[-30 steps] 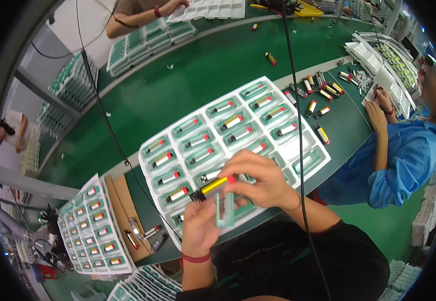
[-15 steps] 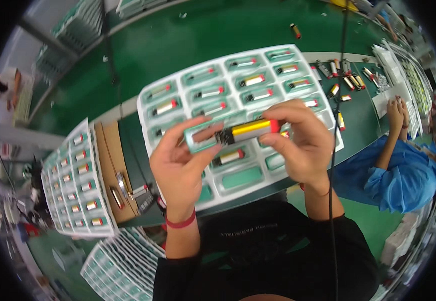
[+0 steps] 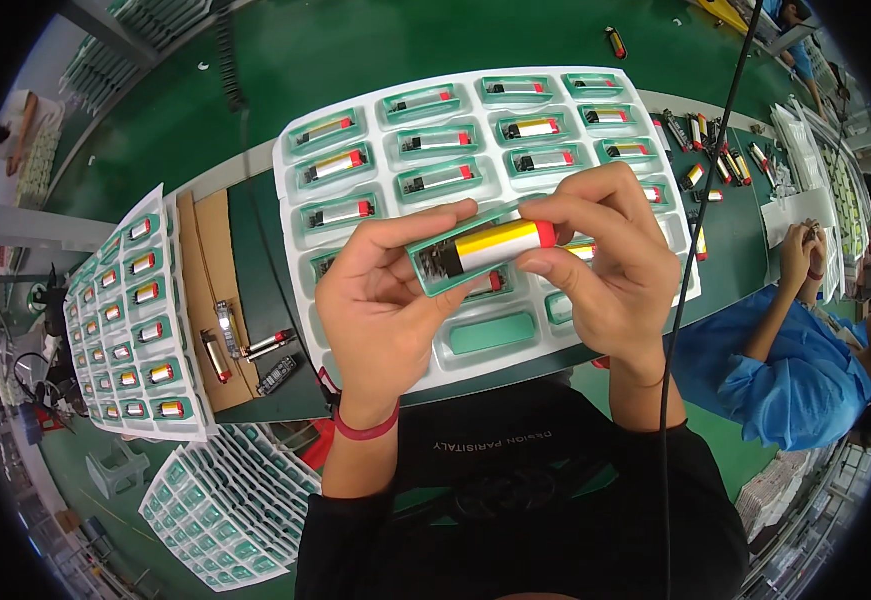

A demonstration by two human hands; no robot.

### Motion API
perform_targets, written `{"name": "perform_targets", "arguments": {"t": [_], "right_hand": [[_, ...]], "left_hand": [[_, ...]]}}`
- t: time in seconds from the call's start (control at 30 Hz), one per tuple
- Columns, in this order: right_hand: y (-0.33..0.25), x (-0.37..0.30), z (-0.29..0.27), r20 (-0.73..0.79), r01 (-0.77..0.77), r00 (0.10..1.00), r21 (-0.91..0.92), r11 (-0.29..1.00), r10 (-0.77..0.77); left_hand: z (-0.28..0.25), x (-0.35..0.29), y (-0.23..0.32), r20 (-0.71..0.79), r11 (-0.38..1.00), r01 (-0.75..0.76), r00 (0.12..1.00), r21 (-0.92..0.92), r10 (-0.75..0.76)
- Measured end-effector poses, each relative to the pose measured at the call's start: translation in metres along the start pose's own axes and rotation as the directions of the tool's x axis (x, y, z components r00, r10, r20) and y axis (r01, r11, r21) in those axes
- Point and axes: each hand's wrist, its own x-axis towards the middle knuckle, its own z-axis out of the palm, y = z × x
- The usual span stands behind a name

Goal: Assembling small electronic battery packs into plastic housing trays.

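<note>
In front of my chest, my left hand (image 3: 380, 310) is closed round one end of a green see-through case (image 3: 421, 270). A cylindrical battery (image 3: 500, 245) with a yellow and silver body, a red end and a black wired end lies along the open case. Its black end is toward my left palm. My right hand (image 3: 615, 265) pinches the red end with thumb and fingers, close to the case's other end. Below both hands is a white moulded tray (image 3: 288, 230), whose pockets hold green cases, most with a similar battery inside. One green case (image 3: 492, 333) near the tray's front edge has no battery.
A second filled tray (image 3: 195, 415) stands at the left beside a cardboard strip (image 3: 217, 240) with loose parts. Stacked trays (image 3: 220, 510) sit lower left. Loose batteries (image 3: 725, 165) lie right, near a person in blue (image 3: 785, 365). A black cable (image 3: 666, 480) hangs in front.
The battery has moved left and further into the case, and both are tilted more. My two hands have come closer together. The view has shifted a little.
</note>
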Motion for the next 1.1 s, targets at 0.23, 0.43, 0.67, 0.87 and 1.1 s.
{"name": "perform_targets", "arguments": {"t": [0.23, 0.43, 0.67, 0.87, 1.1], "right_hand": [[0.009, -0.002, 0.004, -0.001, -0.016, 1.0, -0.049, 0.999, 0.016], [-0.002, -0.005, 0.025, -0.223, -0.17, 0.961, -0.007, 0.985, 0.165], [-0.008, -0.001, 0.029, -0.261, -0.257, 0.935, -0.033, 0.966, 0.24], [-0.015, 0.004, 0.026, -0.16, -0.449, 0.855, 0.246, 0.859, 0.493], [-0.004, -0.003, -0.001, 0.018, -0.375, 0.925, 0.196, 0.906, 0.379]], "left_hand": [[0.003, -0.002, -0.002, -0.084, 0.992, 0.02, 0.996, 0.123, -0.01], [0.007, -0.001, -0.015, -0.15, 0.973, -0.063, 0.984, 0.22, 0.098], [0.007, -0.003, -0.019, -0.275, 0.952, -0.078, 0.947, 0.297, 0.163], [0.009, -0.007, -0.031, -0.294, 0.966, -0.169, 0.929, 0.197, 0.223], [0.012, -0.01, -0.004, -0.111, 0.997, 0.072, 0.991, 0.023, -0.069]]}}
